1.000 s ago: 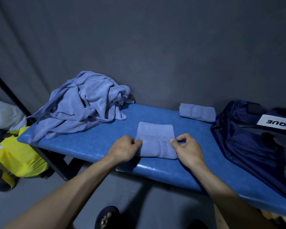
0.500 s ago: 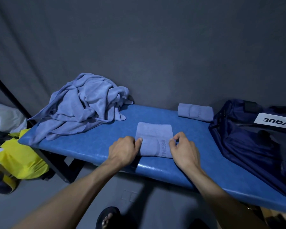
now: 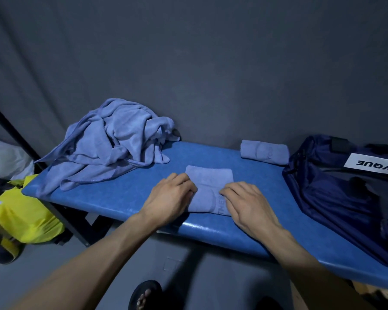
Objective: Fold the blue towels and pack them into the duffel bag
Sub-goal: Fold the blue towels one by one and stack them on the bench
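Both hands have slid inward from the edges onto the folded blue towel (image 3: 208,190) on the blue bench (image 3: 126,195); left hand (image 3: 169,198) and right hand (image 3: 248,203) press it flat, fingers relaxed, grasping nothing; this fold looks finished, ready for the duffel bag (image 3: 345,198) just beside.

Both forearms are bare from the lower edge of the frame up to the wrists, with no sleeve, watch, band or ring in sight. The left hand (image 3: 169,198) and the right hand (image 3: 248,203) wear no gloves. At the bottom centre of the frame a foot shows in a dark open-toed sandal (image 3: 143,295), the bare toes peeking out past its front strap; the strap's material is too dim to tell.
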{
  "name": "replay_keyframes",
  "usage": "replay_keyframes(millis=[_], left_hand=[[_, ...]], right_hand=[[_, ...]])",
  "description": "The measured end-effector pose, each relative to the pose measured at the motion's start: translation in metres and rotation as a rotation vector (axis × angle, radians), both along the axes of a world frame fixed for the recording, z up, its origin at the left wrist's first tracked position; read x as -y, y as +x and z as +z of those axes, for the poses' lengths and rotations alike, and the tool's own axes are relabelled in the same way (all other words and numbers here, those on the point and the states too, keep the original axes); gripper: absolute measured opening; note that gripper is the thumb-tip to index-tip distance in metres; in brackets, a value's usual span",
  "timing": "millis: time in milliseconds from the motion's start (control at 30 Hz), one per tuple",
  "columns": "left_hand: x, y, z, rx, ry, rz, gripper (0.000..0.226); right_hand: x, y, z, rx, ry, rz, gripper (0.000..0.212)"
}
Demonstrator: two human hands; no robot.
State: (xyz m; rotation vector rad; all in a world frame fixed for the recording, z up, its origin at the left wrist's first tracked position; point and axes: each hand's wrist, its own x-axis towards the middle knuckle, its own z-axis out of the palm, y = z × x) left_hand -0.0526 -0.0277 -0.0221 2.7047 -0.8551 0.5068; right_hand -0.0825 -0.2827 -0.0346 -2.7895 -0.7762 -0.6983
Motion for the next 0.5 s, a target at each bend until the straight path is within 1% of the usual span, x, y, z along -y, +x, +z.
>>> replay_keyframes(millis=[33,133,167,200,267,400,433,500], left_hand=[[-0.005,-0.001,0.000,-0.035,-0.023,-0.045,0.016],[-0.023,-0.002,-0.002,-0.155,-0.014,-0.144,0.051],[-0.028,-0.002,-0.004,-0.178,-0.014,-0.160,0.060],[-0.031,-0.001,-0.006,-0.197,-0.020,-0.166,0.064],[-0.032,0.000,-0.008,-0.196,-0.043,-0.164,0.061],[-0.023,-0.004,-0.007,-0.113,-0.075,-0.168,0.046],[-0.022,-0.005,-0.007,-0.119,-0.087,-0.174,0.042],[-0.021,-0.008,-0.004,-0.197,-0.125,-0.177,0.037]], right_hand=[[0.004,-0.003,0.000,-0.068,0.014,0.012,0.031],[0.017,-0.009,-0.001,-0.208,0.003,0.019,0.057],[0.021,-0.009,-0.003,-0.229,0.007,0.016,0.061],[0.024,-0.009,-0.005,-0.240,0.022,0.013,0.062],[0.026,-0.008,-0.006,-0.243,0.075,0.011,0.058],[0.022,-0.008,-0.005,-0.246,0.209,-0.012,0.053],[0.020,-0.009,-0.005,-0.256,0.244,-0.016,0.051],[0.019,-0.010,-0.003,-0.308,0.351,-0.031,0.044]])
